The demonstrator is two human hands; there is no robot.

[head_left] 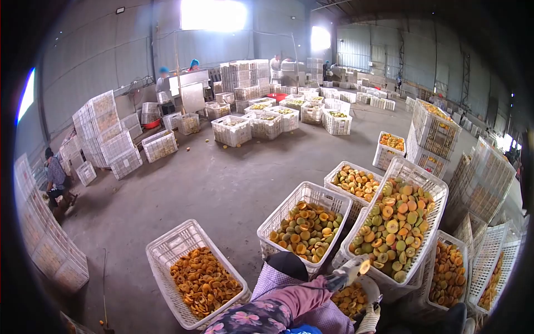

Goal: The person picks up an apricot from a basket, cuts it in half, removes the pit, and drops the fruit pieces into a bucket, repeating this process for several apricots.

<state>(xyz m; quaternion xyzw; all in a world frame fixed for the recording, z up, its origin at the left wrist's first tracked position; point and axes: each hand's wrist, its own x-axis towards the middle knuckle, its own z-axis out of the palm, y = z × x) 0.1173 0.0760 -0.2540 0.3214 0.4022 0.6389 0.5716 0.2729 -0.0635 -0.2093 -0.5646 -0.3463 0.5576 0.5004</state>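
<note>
Fruit half [364,267]: orange, cut, at the near edge of the large tilted crate [410,171], above the white tub [375,289]. My left hand [349,274], gloved, arm reaching across to the right in a pink floral sleeve [267,312], has its fingers closed on this piece. My right hand [369,319], in a pale striped glove, sits low by the tub's near right side; I cannot tell whether its fingers are apart or together.

Tub contents: orange pieces. Large crate: full of orange and green halves, propped at a slant. Just left of it, the middle crate [320,193] holds more green-orange halves. Further left and near, the left crate [179,240] holds darker, browner pieces. On the right, another crate [466,261] of orange fruit.

Far across the grey floor [206,189]: a group of filled crates [231,132] and two workers in blue head coverings [193,64]. Far left: tall crate stack [103,125]; nearer, a seated person [57,172].
</note>
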